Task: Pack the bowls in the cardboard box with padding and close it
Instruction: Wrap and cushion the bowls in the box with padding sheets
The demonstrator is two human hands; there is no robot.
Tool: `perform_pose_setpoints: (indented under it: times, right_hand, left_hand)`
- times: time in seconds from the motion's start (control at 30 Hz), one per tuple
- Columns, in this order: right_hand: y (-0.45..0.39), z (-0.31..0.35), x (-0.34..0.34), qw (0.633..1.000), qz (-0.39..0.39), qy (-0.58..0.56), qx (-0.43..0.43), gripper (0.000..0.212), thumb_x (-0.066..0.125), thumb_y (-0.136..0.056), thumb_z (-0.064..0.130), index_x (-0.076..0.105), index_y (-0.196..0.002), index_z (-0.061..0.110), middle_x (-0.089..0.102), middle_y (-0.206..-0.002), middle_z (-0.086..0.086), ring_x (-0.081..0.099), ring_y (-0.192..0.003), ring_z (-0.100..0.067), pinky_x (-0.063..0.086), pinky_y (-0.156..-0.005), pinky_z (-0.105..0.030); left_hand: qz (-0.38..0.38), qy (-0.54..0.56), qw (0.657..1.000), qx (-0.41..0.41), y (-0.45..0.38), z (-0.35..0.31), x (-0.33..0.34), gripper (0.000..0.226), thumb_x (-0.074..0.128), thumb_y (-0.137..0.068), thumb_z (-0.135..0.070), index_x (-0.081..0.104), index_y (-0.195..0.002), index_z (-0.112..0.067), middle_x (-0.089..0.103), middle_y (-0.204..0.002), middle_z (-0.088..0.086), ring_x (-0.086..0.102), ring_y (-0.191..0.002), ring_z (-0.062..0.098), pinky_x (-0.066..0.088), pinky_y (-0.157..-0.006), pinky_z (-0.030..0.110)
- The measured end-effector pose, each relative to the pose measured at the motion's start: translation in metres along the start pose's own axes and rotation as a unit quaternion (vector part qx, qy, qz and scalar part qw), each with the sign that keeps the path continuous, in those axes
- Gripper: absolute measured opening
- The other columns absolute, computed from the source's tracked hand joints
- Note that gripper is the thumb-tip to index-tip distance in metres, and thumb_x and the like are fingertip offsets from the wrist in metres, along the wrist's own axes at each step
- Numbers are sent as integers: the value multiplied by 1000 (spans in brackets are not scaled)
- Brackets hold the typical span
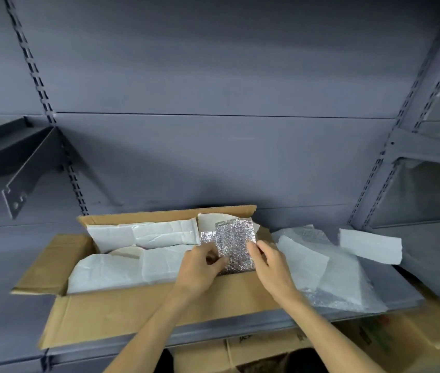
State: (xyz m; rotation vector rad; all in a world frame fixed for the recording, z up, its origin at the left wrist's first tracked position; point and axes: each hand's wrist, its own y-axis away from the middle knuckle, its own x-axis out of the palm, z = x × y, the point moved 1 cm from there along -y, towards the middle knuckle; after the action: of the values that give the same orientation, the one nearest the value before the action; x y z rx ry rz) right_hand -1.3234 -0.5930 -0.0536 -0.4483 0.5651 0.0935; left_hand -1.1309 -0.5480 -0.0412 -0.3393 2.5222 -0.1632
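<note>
Over the cardboard box (143,305), both hands, left hand (200,262) and right hand (270,265), pinch a silver padding sheet (236,246) in their fingers; padding step, next lay it flat.

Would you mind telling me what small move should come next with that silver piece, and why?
Probably lower the silver foil padding into the right end of the cardboard box. Both the left hand and right hand hold it above that end, while white padding sheets already fill the rest.
</note>
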Motion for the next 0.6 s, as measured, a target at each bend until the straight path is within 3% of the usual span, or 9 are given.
perform_pose_setpoints:
  times: [0.1,0.2,0.3,0.37,0.43,0.5,0.6]
  right_hand:
    - [0,-4,3,1000,0,24,-20,42,49,-106,42,41,-69,27,48,-70,9,47,-74,-12,35,-65,-30]
    - [2,-5,5,998,-14,37,-48,37,53,-106,37,39,-71,36,48,-72,12,47,-75,-12,35,-65,-28]
    - [4,-9,8,999,-12,6,-31,10,60,-102,36,51,-103,41,58,-80,13,57,-77,-11,45,-68,-27]
    - [3,-11,8,999,-20,-25,-27,41,64,-100,30,41,-133,40,60,-80,11,60,-77,-13,45,-69,-18]
    - [3,-13,9,998,-25,-20,-53,59,65,-99,19,34,-147,38,54,-76,10,55,-71,-15,42,-66,-15]
    - [4,-14,10,996,-24,-6,-83,60,62,-99,14,38,-148,41,52,-82,17,51,-71,-13,40,-67,-14]
    - [5,-16,10,995,-25,22,-92,48,57,-99,11,49,-133,43,56,-89,23,54,-78,-9,39,-68,-14]
  left_hand:
    - [2,-18,1000,-18,0,-2,1,25,82,-80,-29,58,-88,-24,70,-73,-7,65,-72,7,47,-63,18]
    - [-18,-1,1000,-19,2,-4,3,47,83,-78,-23,47,-107,-29,69,-70,-9,65,-70,4,50,-66,22]
    - [-32,2,999,7,2,-4,6,56,81,-80,-20,39,-115,-31,67,-67,-7,63,-66,3,49,-64,22]
    - [-33,8,999,31,1,-4,5,60,78,-82,-18,34,-119,-36,63,-64,-8,62,-66,3,46,-61,16]
    - [-25,11,998,53,0,-3,5,65,74,-83,-15,33,-124,-45,63,-69,-9,61,-66,5,48,-62,17]
    - [-22,5,997,71,1,-3,6,71,71,-84,-11,33,-126,-54,63,-74,-12,61,-66,6,49,-62,17]
    - [-23,-31,995,91,3,-3,10,72,67,-84,-11,36,-130,-57,62,-70,-10,62,-67,8,52,-66,23]
